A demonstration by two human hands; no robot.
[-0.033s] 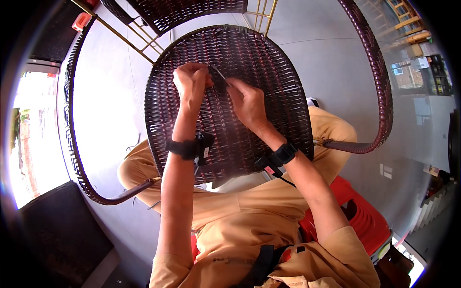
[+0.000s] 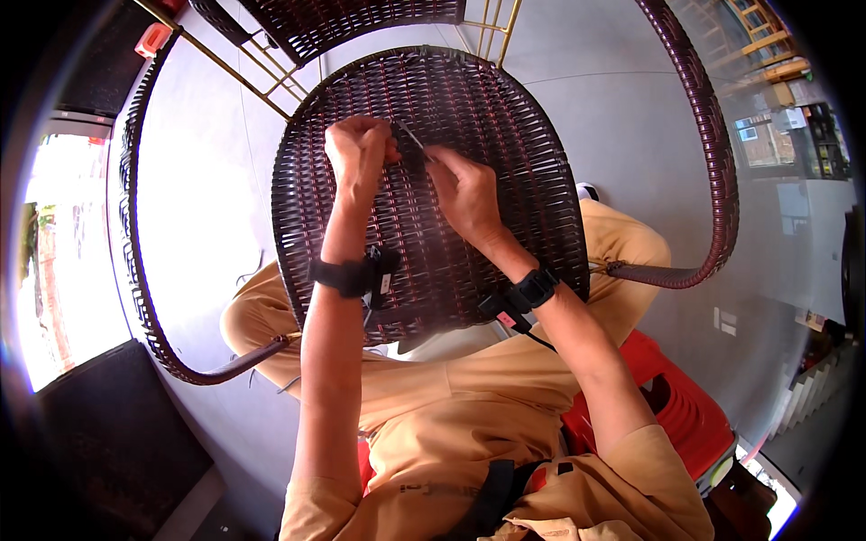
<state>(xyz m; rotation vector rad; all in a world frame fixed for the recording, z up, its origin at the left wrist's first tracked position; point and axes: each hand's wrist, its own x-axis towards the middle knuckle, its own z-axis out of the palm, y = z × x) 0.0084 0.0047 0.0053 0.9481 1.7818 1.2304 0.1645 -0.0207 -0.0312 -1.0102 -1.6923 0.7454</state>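
Observation:
A dark brown woven wicker panel (image 2: pixel 505 171), oval and edged all round, lies across my lap between two curved, wrapped arms. Over its upper left part my left hand (image 2: pixel 359 151) is closed, fingers curled down at the weave; what they grip is hidden. Just right of it, my right hand (image 2: pixel 465 189) pinches a thin pale strand (image 2: pixel 411 135) between thumb and fingertips. The strand runs up and left from the pinch toward the weave beside my left fingers. Whether its far end passes into the weave is too small to tell.
Wrapped arms curve out at the left (image 2: pixel 135 225) and right (image 2: pixel 722 180). Gold metal bars (image 2: pixel 239 72) join a second woven panel (image 2: pixel 361 27) at the top. A red plastic stool (image 2: pixel 672 406) stands at my right, a dark board (image 2: pixel 117 442) at lower left.
My left wrist has shifted very slightly left. The pale strand looks a little more bowed; my right hand stays in place.

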